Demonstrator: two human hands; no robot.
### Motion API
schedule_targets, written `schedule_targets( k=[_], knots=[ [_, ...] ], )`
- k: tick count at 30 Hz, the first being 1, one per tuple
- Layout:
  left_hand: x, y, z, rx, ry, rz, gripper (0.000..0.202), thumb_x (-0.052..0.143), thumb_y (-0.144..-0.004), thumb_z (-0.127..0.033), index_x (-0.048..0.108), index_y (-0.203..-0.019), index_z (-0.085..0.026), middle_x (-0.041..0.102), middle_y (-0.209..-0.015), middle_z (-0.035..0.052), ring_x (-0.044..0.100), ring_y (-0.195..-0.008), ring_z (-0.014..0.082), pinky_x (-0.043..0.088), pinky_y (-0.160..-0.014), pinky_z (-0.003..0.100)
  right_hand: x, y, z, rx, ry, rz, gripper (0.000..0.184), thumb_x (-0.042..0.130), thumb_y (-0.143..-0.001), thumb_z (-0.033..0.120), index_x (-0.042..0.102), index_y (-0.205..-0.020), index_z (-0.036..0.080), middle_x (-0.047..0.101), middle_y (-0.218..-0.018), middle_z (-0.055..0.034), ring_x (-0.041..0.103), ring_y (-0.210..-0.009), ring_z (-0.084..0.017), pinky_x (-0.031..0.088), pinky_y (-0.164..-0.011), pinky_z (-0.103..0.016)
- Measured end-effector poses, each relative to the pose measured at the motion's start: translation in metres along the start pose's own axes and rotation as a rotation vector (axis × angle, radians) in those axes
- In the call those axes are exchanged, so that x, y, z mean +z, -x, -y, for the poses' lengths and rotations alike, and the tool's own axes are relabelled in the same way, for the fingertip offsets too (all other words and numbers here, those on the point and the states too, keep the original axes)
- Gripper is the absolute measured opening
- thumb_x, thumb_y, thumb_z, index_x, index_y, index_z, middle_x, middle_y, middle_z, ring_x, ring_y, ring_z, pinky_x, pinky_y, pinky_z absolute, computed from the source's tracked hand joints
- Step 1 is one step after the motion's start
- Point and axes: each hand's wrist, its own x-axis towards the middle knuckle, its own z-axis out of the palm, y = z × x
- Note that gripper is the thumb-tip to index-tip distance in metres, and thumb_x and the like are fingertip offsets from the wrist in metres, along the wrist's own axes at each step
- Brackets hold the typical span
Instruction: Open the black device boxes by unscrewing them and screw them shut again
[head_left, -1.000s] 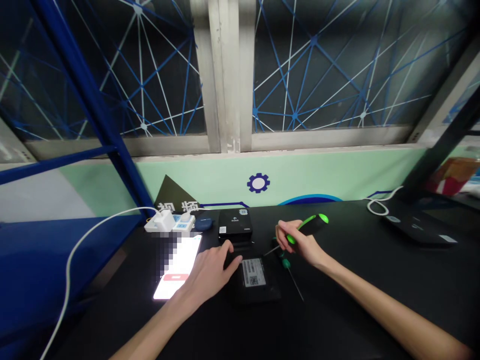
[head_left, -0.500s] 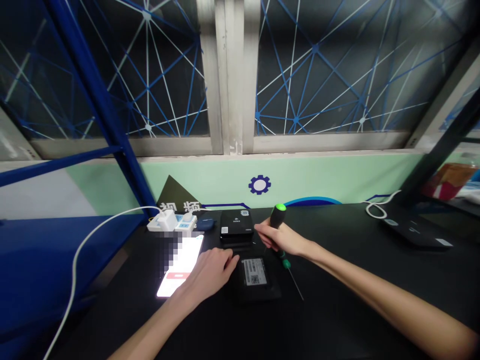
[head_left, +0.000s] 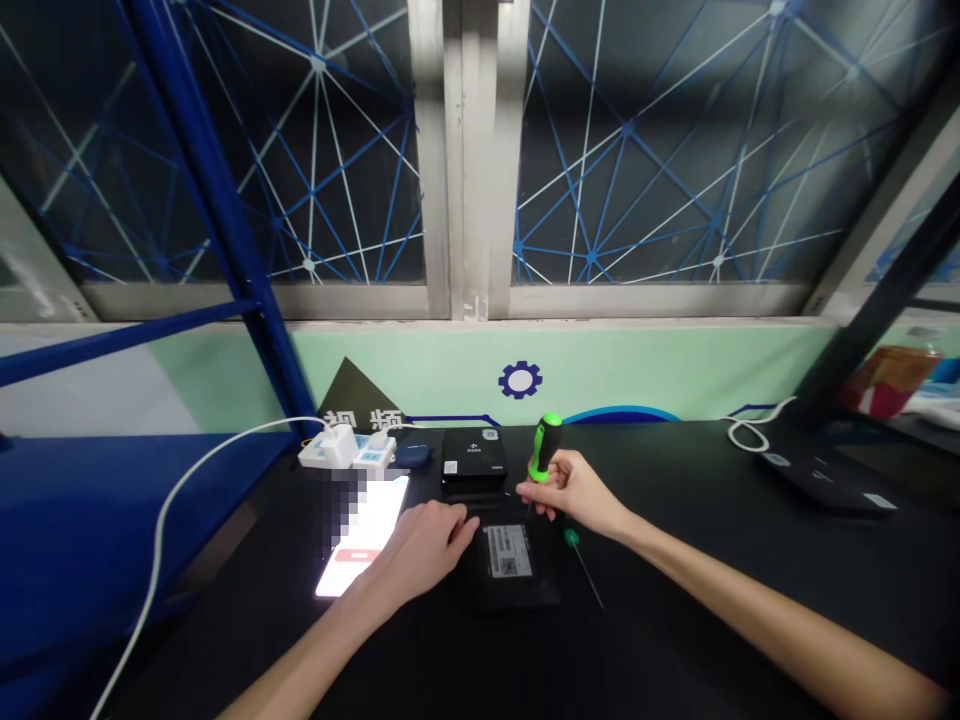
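My right hand (head_left: pixel 566 490) grips a screwdriver (head_left: pixel 546 445) with a black and bright green handle. It stands nearly upright, its thin shaft pointing down at the far right corner of a flat black box (head_left: pixel 544 590); whether the tip touches cannot be made out. A white printed label (head_left: pixel 510 552) faces up on this box. My left hand (head_left: pixel 431 540) lies at the box's far left edge, thumb apart from the fingers, fingertips partly hidden. A second screwdriver (head_left: pixel 585 570), with a dark green handle and slim shaft, lies right of the box, its handle end partly under my right hand.
Behind stands another black box (head_left: pixel 474 460) with stickers. A lit phone (head_left: pixel 367 535) lies left, near a white power strip (head_left: pixel 364 450) with chargers and a dark blue case (head_left: pixel 413 456). A black device (head_left: pixel 825 480) and white cable (head_left: pixel 746 435) lie far right.
My right hand has shifted slightly lower, and the screwdriver now stands more upright with its green collar showing. My left hand stays at the box. The camera view has tilted a little.
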Motion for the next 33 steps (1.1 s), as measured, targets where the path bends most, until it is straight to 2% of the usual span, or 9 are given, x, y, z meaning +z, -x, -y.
schedule_targets(
  k=[4, 8, 15, 23, 27, 30, 33],
  knots=[
    [0.002, 0.001, 0.002, -0.004, 0.004, -0.002, 0.044, 0.036, -0.102, -0.041, 0.052, -0.067, -0.020, 0.061, -0.063, 0.0008, 0.060, -0.059, 0.0172, 0.025, -0.053, 0.027, -0.002, 0.005, -0.016, -0.027, -0.069, -0.012, 0.037, 0.083, -0.069, 0.044, 0.062, -0.078, 0.014, 0.067, -0.066, -0.0024, 0.063, -0.057, -0.013, 0.050, -0.052, -0.023],
    [0.000, 0.002, 0.000, -0.011, 0.003, -0.009, 0.043, 0.037, -0.101, -0.041, 0.052, -0.067, -0.020, 0.061, -0.063, 0.0005, 0.059, -0.059, 0.0170, 0.024, -0.053, 0.028, 0.006, 0.010, -0.024, -0.093, -0.068, -0.100, 0.036, 0.081, -0.072, 0.046, 0.064, -0.077, 0.014, 0.064, -0.060, -0.0004, 0.060, -0.054, -0.013, 0.049, -0.052, -0.023],
    [-0.001, 0.002, -0.001, -0.018, -0.003, -0.020, 0.043, 0.037, -0.102, -0.040, 0.054, -0.068, -0.020, 0.059, -0.061, 0.0002, 0.059, -0.057, 0.0166, 0.023, -0.052, 0.028, 0.011, 0.016, -0.026, -0.127, 0.020, -0.130, 0.033, 0.071, -0.082, 0.047, 0.069, -0.079, 0.014, 0.065, -0.066, -0.0033, 0.059, -0.056, -0.013, 0.048, -0.052, -0.024],
    [0.000, 0.003, 0.000, -0.017, 0.003, -0.007, 0.044, 0.036, -0.102, -0.041, 0.054, -0.069, -0.020, 0.060, -0.063, 0.0002, 0.059, -0.058, 0.0165, 0.023, -0.053, 0.028, 0.012, 0.018, -0.026, -0.155, 0.026, -0.110, 0.031, 0.066, -0.087, 0.045, 0.075, -0.090, 0.016, 0.070, -0.077, -0.0059, 0.061, -0.061, -0.014, 0.048, -0.052, -0.023],
    [-0.001, 0.003, 0.000, -0.016, 0.004, -0.013, 0.044, 0.036, -0.102, -0.041, 0.051, -0.068, -0.020, 0.058, -0.062, 0.0000, 0.058, -0.057, 0.0159, 0.022, -0.052, 0.028, 0.017, 0.020, -0.027, -0.196, 0.077, -0.153, 0.031, 0.066, -0.087, 0.046, 0.074, -0.086, 0.016, 0.066, -0.084, -0.0057, 0.061, -0.061, -0.013, 0.049, -0.052, -0.024],
    [0.000, 0.003, 0.001, -0.010, -0.005, -0.018, 0.044, 0.036, -0.102, -0.041, 0.050, -0.067, -0.020, 0.059, -0.062, 0.0003, 0.059, -0.058, 0.0165, 0.022, -0.053, 0.028, 0.019, 0.020, -0.030, -0.215, 0.108, -0.231, 0.032, 0.070, -0.083, 0.048, 0.069, -0.081, 0.016, 0.064, -0.074, -0.0028, 0.059, -0.057, -0.013, 0.048, -0.052, -0.025],
    [0.001, 0.003, 0.001, -0.009, 0.000, -0.014, 0.044, 0.036, -0.103, -0.042, 0.050, -0.067, -0.020, 0.059, -0.063, 0.0003, 0.059, -0.059, 0.0169, 0.023, -0.054, 0.028, 0.018, 0.019, -0.034, -0.177, 0.056, -0.259, 0.035, 0.076, -0.076, 0.049, 0.060, -0.077, 0.018, 0.061, -0.060, 0.0007, 0.058, -0.054, -0.014, 0.049, -0.053, -0.026]
  ],
)
